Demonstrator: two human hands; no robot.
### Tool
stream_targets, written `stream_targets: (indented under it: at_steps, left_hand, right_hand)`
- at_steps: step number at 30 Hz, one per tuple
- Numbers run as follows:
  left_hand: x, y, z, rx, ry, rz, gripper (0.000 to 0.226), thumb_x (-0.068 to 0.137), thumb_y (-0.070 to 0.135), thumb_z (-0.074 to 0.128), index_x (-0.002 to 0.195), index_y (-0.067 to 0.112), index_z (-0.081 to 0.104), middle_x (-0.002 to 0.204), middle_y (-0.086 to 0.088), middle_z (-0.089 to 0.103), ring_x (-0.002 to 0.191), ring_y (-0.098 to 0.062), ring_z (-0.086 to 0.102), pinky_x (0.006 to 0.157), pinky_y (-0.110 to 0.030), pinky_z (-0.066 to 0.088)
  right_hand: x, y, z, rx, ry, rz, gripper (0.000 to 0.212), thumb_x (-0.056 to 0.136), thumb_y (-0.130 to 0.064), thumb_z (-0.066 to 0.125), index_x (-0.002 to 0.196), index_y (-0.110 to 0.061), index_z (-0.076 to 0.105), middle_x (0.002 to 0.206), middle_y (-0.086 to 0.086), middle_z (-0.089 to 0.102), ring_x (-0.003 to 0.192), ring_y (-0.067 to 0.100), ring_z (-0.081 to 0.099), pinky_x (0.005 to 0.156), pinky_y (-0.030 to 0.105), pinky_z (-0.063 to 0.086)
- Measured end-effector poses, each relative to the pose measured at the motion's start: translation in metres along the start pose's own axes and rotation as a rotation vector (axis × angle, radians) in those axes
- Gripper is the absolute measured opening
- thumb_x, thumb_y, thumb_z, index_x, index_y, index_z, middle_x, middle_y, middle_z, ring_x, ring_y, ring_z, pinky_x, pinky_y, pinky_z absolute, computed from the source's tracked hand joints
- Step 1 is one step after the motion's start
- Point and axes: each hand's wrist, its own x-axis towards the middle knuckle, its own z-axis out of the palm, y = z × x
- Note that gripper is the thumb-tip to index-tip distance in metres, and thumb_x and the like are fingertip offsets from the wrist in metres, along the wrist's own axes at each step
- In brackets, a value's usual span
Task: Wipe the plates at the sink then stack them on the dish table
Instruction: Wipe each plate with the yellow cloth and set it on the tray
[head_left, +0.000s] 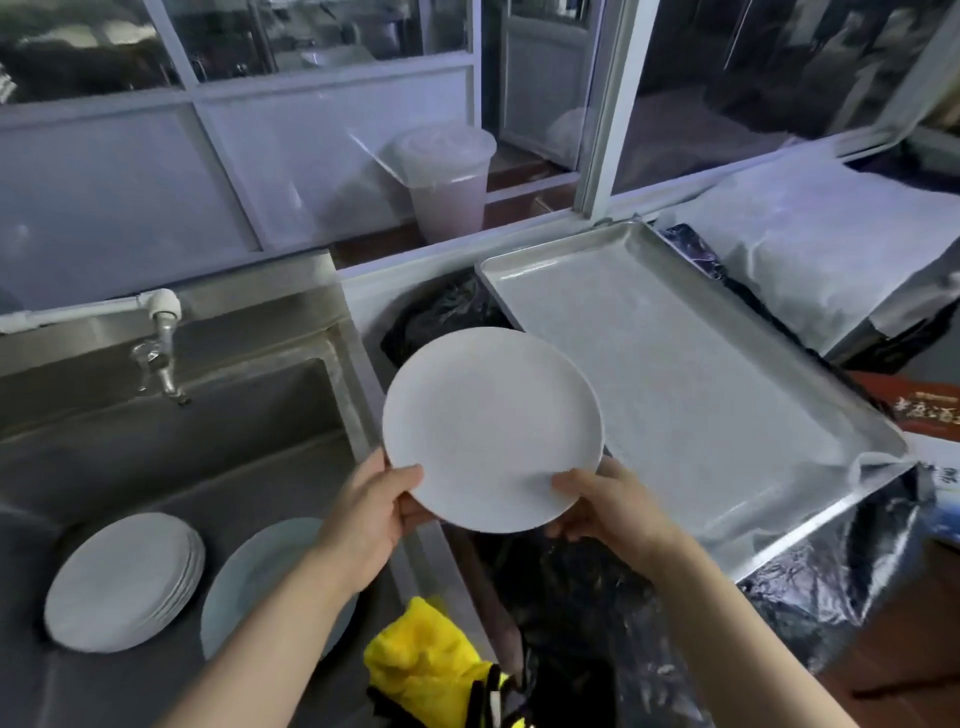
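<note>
A round white plate is held in the middle of the frame, its face turned up toward the camera, plain and smooth, with a low rim and no marks that can be seen. It is gripped at its lower edge by both hands: the left hand has its thumb laid on the face and its fingers curled under the rim, and the right hand pinches the rim in the same way. The plate is held above the gap between the sink at the left and a large metal tray at the right, whose bare floor is seen to the upper right. In the sink, at the lower left, a stack of white plates is lying, and just beside it a single plate is partly hidden by the left forearm. A yellow cloth is seen at the bottom centre, near the sink's edge. A tap stands at the sink's back wall.
</note>
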Motion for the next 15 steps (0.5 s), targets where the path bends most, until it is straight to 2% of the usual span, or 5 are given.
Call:
stream_targets:
  at_steps: [2, 6, 10, 12, 15]
  left_hand:
    - [0.015, 0.000, 0.017, 0.030, 0.032, 0.005, 0.030, 0.094, -0.002, 0.044, 0.117, 0.012, 0.058, 0.097, -0.006, 0.074, 0.076, -0.019, 0.072, 0.058, -0.029, 0.057]
    - [0.044, 0.003, 0.046, 0.047, -0.002, -0.041, 0.028, 0.096, 0.007, 0.049, 0.122, 0.016, 0.057, 0.114, -0.011, 0.070, 0.093, -0.026, 0.071, 0.072, -0.035, 0.060]
    - [0.071, 0.012, 0.063, 0.127, 0.022, -0.020, 0.043, 0.097, 0.018, 0.053, 0.140, 0.021, 0.045, 0.122, -0.005, 0.066, 0.106, -0.024, 0.066, 0.094, -0.039, 0.050]
    - [0.081, 0.016, 0.065, 0.136, 0.054, -0.001, 0.049, 0.096, 0.021, 0.053, 0.143, 0.021, 0.041, 0.128, -0.003, 0.062, 0.109, -0.020, 0.064, 0.099, -0.040, 0.046]
    - [0.092, 0.024, 0.066, 0.110, 0.065, 0.032, 0.044, 0.098, 0.020, 0.049, 0.141, 0.019, 0.042, 0.126, -0.002, 0.064, 0.110, -0.020, 0.064, 0.099, -0.040, 0.045]
  right_hand:
    - [0.011, -0.001, -0.027, -0.063, 0.013, -0.010, 0.039, 0.071, -0.032, 0.066, 0.101, -0.008, 0.059, 0.071, 0.007, 0.069, 0.058, 0.021, 0.065, 0.046, 0.023, 0.045]
    - [0.036, -0.001, -0.059, 0.110, 0.054, -0.096, 0.027, 0.082, -0.030, 0.062, 0.100, -0.010, 0.064, 0.070, 0.011, 0.067, 0.060, 0.020, 0.064, 0.051, 0.023, 0.047]
    - [0.066, -0.002, -0.078, 0.233, 0.124, -0.144, 0.015, 0.094, -0.017, 0.054, 0.102, -0.009, 0.064, 0.075, 0.012, 0.067, 0.062, 0.020, 0.063, 0.052, 0.024, 0.047]
    - [0.084, -0.006, -0.091, 0.306, 0.181, -0.139, 0.015, 0.097, -0.014, 0.052, 0.104, -0.007, 0.062, 0.073, 0.011, 0.066, 0.062, 0.018, 0.063, 0.052, 0.023, 0.048]
    - [0.114, -0.017, -0.108, 0.394, 0.287, -0.123, 0.014, 0.097, -0.014, 0.052, 0.106, -0.005, 0.058, 0.067, 0.011, 0.066, 0.061, 0.017, 0.064, 0.053, 0.022, 0.050]
